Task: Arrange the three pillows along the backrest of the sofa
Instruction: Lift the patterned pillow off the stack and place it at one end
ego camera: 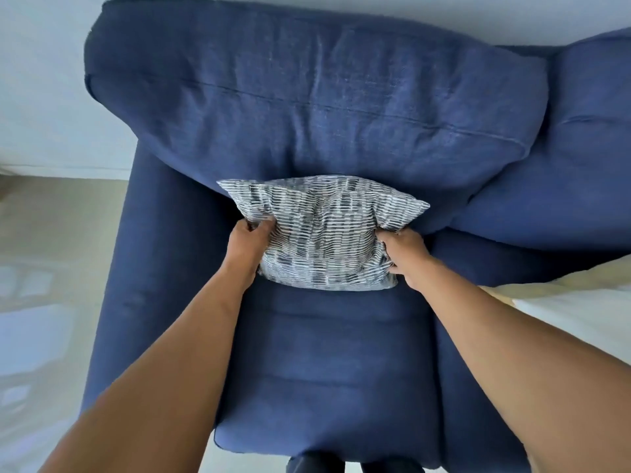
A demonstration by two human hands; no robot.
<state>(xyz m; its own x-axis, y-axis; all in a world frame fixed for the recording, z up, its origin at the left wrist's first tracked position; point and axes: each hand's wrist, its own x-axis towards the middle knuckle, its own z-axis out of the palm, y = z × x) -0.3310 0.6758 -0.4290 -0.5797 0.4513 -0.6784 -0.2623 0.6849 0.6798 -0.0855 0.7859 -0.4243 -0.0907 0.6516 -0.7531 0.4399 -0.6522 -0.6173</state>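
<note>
A grey-and-white patterned pillow leans against the base of the dark blue backrest of the sofa, its lower edge resting on the seat cushion. My left hand grips the pillow's left side, thumb on the front face. On the opposite side, my right hand holds the pillow's right edge with fingers curled into the fabric. No other patterned pillow is in view.
The sofa's left armrest borders the seat. A second blue back cushion sits to the right. A pale yellow and white cloth-like thing lies at the right edge. Light floor shows on the left.
</note>
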